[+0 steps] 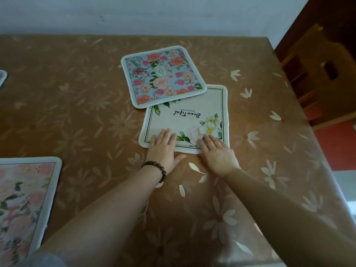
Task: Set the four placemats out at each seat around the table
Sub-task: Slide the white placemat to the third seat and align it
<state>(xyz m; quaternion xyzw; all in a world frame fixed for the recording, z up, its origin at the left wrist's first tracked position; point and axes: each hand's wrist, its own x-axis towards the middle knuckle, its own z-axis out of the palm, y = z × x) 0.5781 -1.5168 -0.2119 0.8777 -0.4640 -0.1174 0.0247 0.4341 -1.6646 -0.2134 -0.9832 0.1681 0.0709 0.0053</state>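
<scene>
On brown floral tablecloth (77, 116), white wall (134, 14) behind

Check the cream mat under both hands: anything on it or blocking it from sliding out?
Yes. The blue floral placemat overlaps the far left corner of the cream placemat. The left hand and right hand lie flat on its near edge, nothing between. The brown tablecloth around is bare.

Left-edge placemat (2, 79) mostly cropped
</scene>
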